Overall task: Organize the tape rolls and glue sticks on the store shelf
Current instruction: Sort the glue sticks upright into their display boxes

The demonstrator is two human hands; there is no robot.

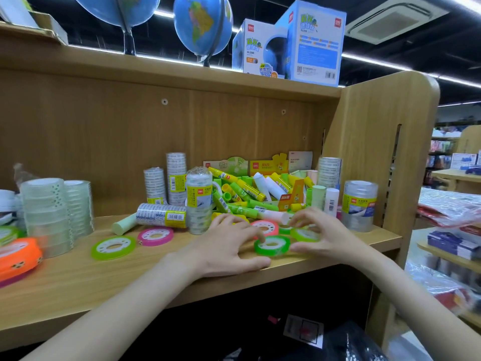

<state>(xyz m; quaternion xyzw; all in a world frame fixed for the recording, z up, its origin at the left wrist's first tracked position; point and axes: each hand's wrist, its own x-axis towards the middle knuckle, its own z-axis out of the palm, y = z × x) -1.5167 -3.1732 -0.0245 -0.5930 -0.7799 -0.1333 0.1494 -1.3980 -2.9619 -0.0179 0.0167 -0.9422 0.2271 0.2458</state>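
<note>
Shelf: a light wood shelf (86, 277) with a wood back wall and a wood side wall on the right.
Left hand: the left hand (229, 246) lies on the shelf with fingers curled, and its fingertips touch the dark green roll (272, 245).
Right hand: the right hand (321, 234) is on the other side of that roll, fingers bent over a light green roll (304, 234). I cannot tell if it grips it.
Hands: close together, one on each side of the dark green roll near the front edge.
Flat rolls: a red roll (265, 226) lies just behind the dark green one. A pink roll (155, 236) and a lime roll (113, 247) lie flat to the left.
Orange rolls: a blurry orange stack (18, 256) sits at the far left edge.
Clear tape: tall clear stacks (48, 212) stand on the left. One wrapped tube (359, 204) stands on the right.
Glue sticks: a messy pile of glue sticks (250, 199) lies at the back, behind the hands.
Top: two globes (203, 24) and blue globe boxes (309, 43) stand on the board above.
Room: a store, with more shelves (450, 246) of goods on the right and light strips on a dark ceiling.
</note>
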